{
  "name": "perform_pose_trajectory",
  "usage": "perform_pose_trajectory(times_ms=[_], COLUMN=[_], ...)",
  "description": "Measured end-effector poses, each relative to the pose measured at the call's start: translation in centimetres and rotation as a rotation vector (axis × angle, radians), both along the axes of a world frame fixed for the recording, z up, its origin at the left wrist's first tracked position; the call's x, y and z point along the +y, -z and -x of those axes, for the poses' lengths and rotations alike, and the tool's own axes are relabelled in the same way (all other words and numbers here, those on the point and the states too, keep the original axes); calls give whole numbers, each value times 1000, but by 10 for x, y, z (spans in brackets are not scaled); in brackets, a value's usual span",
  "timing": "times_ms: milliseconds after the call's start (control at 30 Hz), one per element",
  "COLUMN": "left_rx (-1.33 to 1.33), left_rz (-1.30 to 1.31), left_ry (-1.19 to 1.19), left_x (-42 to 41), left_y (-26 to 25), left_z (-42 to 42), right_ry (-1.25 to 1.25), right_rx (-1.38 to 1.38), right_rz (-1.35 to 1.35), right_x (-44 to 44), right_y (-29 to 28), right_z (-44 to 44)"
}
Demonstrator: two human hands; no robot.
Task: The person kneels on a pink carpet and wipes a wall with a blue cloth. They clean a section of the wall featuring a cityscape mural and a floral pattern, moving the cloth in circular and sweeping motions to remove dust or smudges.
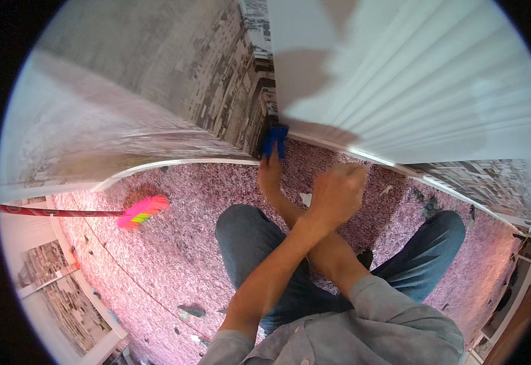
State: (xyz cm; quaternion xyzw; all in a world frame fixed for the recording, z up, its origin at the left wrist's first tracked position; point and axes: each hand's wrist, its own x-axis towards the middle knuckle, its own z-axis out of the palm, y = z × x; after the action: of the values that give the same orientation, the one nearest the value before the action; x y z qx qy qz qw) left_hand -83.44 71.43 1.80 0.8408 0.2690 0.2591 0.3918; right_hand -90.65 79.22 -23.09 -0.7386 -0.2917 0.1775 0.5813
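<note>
My forearms cross over my lap. Reaching to the left, my right hand (pixel 271 169) holds a small blue object (pixel 275 140), cloth-like but blurred, at the foot of the corner where a wall with printed city-pattern covering (pixel 233 91) meets a white panel (pixel 311 91). My left hand (pixel 339 194) is raised to the right of it, above the carpet, with its fingers curled closed; nothing shows in it. Pink-mottled carpet (pixel 192 255) lies under my bent legs. A white scrap (pixel 306 199) lies near my left wrist.
A broom with pink and yellow bristles (pixel 144 212) and a red handle (pixel 64 210) is at the left. White baseboard (pixel 187 161) edges the carpet. Dark scraps (pixel 192 310) lie at lower left, others (pixel 429 205) at right. White-framed patterned panels (pixel 76 308) stand at the left.
</note>
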Motion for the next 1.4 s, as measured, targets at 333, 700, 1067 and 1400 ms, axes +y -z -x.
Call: perform_pose_trajectory(times_ms=[333,700,1067,1400], left_rx=[-71,-512,-754,-568], left_rz=[-74,-201,-454,-764], left_ry=[-120,-705,-814,-725], left_x=[14,44,87,126], left_y=[10,-62,-162,-194], left_z=[5,115,114,100], right_ry=[-355,-53,-277,-74], right_rx=[305,277,-35,67], right_rz=[340,-35,-781,-491], right_x=[-61,19,23,28], right_y=[-22,-113,-413,-290], right_z=[4,15,-36,-23])
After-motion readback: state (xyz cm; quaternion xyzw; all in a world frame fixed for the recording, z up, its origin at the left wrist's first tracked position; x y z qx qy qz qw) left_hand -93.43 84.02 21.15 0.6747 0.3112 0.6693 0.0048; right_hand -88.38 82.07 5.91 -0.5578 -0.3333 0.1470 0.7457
